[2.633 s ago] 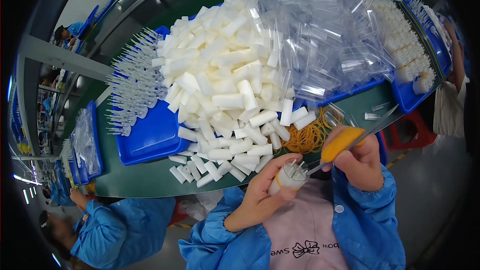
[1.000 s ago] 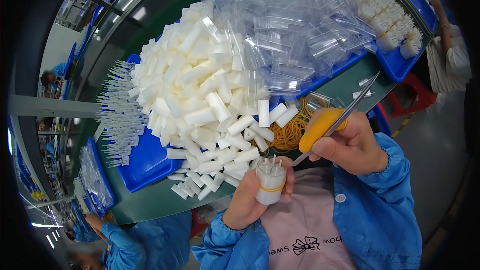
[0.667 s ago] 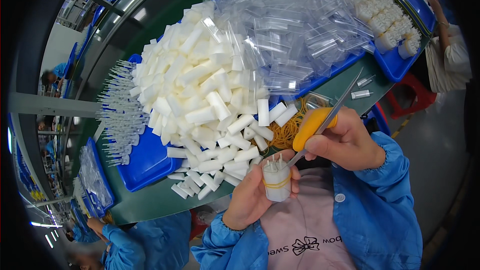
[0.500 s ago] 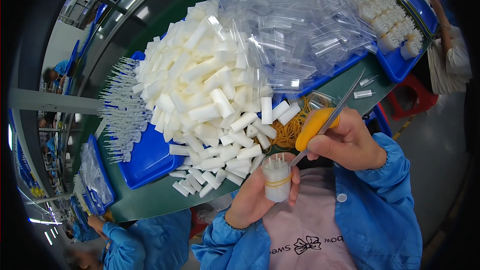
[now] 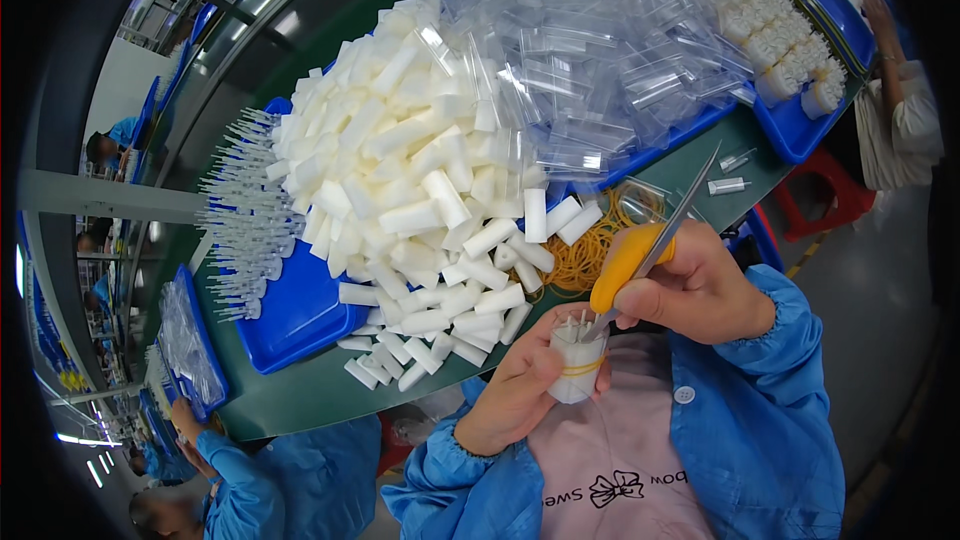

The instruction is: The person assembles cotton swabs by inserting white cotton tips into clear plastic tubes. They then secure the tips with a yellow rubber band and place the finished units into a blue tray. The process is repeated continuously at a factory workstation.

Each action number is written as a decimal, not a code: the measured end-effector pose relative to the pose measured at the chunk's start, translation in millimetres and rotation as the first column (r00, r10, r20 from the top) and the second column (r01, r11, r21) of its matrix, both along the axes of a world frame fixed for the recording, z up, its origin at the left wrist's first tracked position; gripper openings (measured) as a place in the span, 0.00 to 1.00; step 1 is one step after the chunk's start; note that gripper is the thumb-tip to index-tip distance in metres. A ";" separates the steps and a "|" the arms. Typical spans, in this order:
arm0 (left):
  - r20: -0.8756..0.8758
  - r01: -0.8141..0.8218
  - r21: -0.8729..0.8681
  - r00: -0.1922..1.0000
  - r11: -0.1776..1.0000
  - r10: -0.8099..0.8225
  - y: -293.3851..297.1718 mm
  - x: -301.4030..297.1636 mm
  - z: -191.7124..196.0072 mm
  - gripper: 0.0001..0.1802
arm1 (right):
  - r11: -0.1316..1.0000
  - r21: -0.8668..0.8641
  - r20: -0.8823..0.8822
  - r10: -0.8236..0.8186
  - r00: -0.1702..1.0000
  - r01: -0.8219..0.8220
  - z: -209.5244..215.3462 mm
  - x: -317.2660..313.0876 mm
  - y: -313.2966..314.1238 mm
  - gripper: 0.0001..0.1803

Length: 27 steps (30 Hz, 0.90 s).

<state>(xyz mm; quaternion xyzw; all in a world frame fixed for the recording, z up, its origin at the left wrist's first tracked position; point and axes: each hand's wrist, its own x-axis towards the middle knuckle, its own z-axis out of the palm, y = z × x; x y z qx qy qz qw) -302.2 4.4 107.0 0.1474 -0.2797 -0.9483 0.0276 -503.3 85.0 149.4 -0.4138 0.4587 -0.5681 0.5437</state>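
My left hand (image 5: 520,385) is wrapped round a small white, partly clear bundle (image 5: 577,385) with yellow rubber bands about its middle. Several thin white stems stick up from its top. In my right hand (image 5: 700,285) is a long pointed metal tool (image 5: 690,198), pinched between thumb and fingers. Yellow material surrounds the grip; whether it belongs to the tool or covers my fingers, I cannot make out. The tool's lower end reaches among the stems at the bundle's top. Loose yellow rubber bands (image 5: 580,258) lie on the table just beyond my hands.
White foam cylinders (image 5: 400,170) form a big heap, beside clear plastic sleeves (image 5: 600,50) piled high. White stemmed parts (image 5: 245,215) lie at the left by a blue tray (image 5: 300,315). Banded bundles (image 5: 790,70) fill a tray at the right. A red stool (image 5: 830,200) and co-workers are nearby.
The tool's lower end has moved from the bundle's right rim in among its stems. My left hand and the bundle have shifted slightly right, and the left thumb now presses the bundle's side.
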 end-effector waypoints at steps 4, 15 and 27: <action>-0.003 0.001 -0.003 1.000 1.000 -0.001 1.6 -0.6 -2.4 0.39 | 1.000 0.001 0.003 0.005 1.000 -0.005 -0.4 -0.1 -2.7 0.09; 0.061 0.058 0.035 0.996 0.998 -0.060 2.6 -0.3 1.4 0.36 | 0.976 0.153 0.102 0.140 0.985 -0.154 3.7 -2.2 -12.4 0.13; 0.078 0.030 0.114 0.996 0.993 -0.039 5.0 -1.1 6.9 0.33 | 0.980 -0.176 -0.383 -0.152 0.911 0.089 4.2 -0.2 5.7 0.07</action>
